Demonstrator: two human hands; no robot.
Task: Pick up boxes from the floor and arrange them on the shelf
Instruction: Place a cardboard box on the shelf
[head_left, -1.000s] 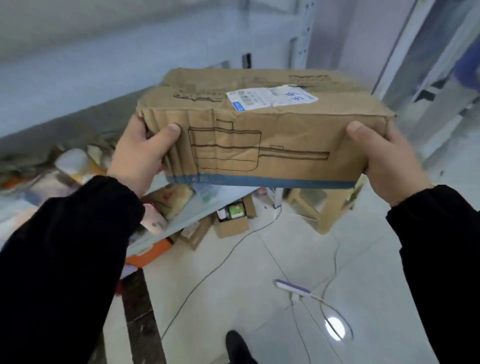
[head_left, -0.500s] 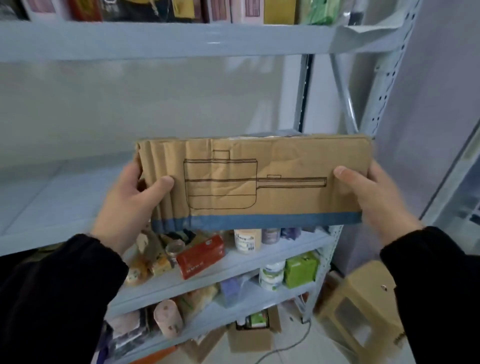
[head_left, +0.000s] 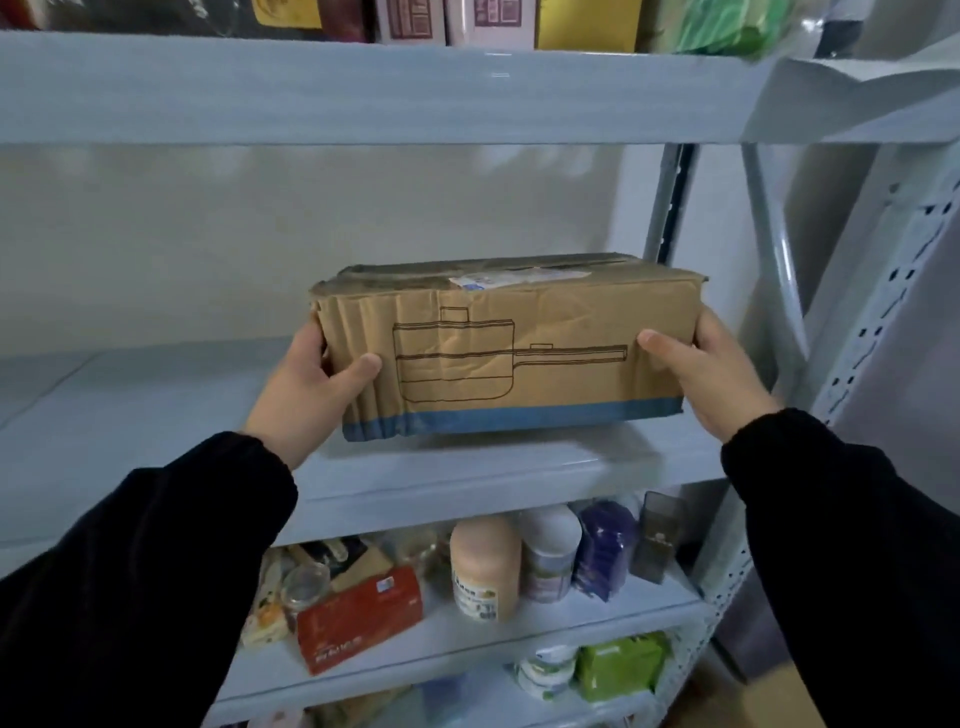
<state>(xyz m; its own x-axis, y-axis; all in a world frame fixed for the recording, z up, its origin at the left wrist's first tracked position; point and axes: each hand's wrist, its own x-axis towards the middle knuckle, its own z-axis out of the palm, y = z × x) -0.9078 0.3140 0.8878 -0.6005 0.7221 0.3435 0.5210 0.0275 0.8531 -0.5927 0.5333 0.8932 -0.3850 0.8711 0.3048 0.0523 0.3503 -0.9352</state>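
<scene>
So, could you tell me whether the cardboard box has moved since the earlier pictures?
Yes. The cardboard box went up and forward: from before the front edge of the shelf board to over it.

The fingers of the left hand (head_left: 306, 384) go out of sight behind the left end of the box (head_left: 519, 364); only the thumb shows on the front face. The right hand (head_left: 711, 374) is hidden the same way at the other end. Below the fingers the box's underside lies in shadow, so whether it touches the shelf (head_left: 156, 415) cannot be told. Above the fingers, the white label (head_left: 480, 280) on the box top is too foreshortened to read. Higher up, the packages (head_left: 498, 21) are cut off by the top edge. Below the left fingers, the black sleeve (head_left: 130, 571) covers goods beside the red carton (head_left: 358, 618), and the bottle (head_left: 483, 566) print is blurred.
</scene>
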